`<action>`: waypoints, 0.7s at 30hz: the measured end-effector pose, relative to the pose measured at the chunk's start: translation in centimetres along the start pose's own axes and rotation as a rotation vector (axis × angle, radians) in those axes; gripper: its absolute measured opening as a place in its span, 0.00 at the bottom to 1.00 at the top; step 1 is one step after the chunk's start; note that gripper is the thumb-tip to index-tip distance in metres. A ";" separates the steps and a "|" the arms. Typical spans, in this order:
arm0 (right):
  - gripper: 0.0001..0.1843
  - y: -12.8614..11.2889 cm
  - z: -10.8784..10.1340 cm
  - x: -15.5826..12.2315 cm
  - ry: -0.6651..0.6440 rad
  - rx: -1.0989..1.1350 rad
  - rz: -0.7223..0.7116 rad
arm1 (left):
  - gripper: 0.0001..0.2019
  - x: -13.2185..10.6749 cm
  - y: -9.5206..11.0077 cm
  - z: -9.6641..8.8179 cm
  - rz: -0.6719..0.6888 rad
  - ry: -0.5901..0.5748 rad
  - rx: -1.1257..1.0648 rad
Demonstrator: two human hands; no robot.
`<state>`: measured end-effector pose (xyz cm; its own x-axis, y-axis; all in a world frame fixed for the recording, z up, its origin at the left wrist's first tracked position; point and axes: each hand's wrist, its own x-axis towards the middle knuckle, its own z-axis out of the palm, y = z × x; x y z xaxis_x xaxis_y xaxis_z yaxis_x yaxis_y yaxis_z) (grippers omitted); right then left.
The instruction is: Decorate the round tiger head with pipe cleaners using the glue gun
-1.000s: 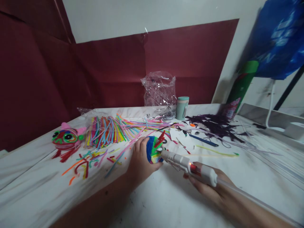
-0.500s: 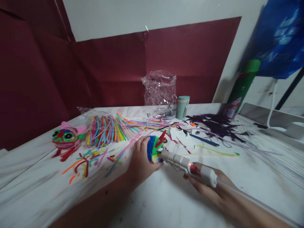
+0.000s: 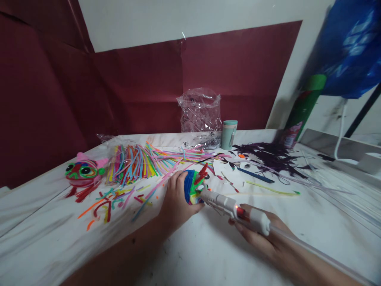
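Note:
My left hand (image 3: 176,194) wraps round a small rounded craft piece (image 3: 193,186) covered in blue, green, yellow and red pipe cleaners, with a red spike standing up from it. In my right hand (image 3: 258,230) is a white hot glue gun (image 3: 223,204), its indicator glowing orange and a clear glue stick trailing from its back end. The gun's tip points at the piece's right side, at or very close to the surface; whether it touches I cannot tell. My right fingers are partly hidden behind the gun.
A finished-looking pipe-cleaner face (image 3: 83,172) lies at the left. Pipe cleaners (image 3: 131,165) fill a plastic bag, with cut scraps (image 3: 108,202) before it. Behind stand a clear bag (image 3: 201,113) and a green cup (image 3: 229,135). Dark purple strips (image 3: 268,157) and a blue pen-like tool (image 3: 256,175) lie right.
The glue gun and my right hand have shifted very slightly to the left. My left hand and the craft piece have stayed nearly still.

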<state>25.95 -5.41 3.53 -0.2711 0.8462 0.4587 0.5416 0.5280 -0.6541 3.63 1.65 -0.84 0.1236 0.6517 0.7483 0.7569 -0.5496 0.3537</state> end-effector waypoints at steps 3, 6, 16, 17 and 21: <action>0.12 0.2 0.0 0.0 -0.026 0.029 0.037 | 0.42 0.0 0.0 0.0 -0.011 -0.010 -0.004; 0.11 0.3 -0.1 0.0 -0.041 0.045 0.048 | 0.42 0.0 0.0 0.0 -0.012 -0.013 0.001; 0.11 0.6 0.1 0.3 -0.164 0.023 -0.028 | 0.41 0.1 -0.2 -0.1 0.059 0.000 0.038; 0.11 0.6 0.0 0.3 -0.174 0.017 -0.034 | 0.40 0.2 -0.2 -0.1 0.069 0.008 0.040; 0.09 0.4 -0.4 0.6 -0.167 -0.025 -0.029 | 0.40 0.3 -0.5 0.1 0.068 0.025 0.056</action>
<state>26.32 -4.76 3.80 -0.4139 0.8319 0.3695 0.5507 0.5521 -0.6261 3.32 2.18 -0.85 0.1607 0.6001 0.7836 0.7820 -0.5618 0.2698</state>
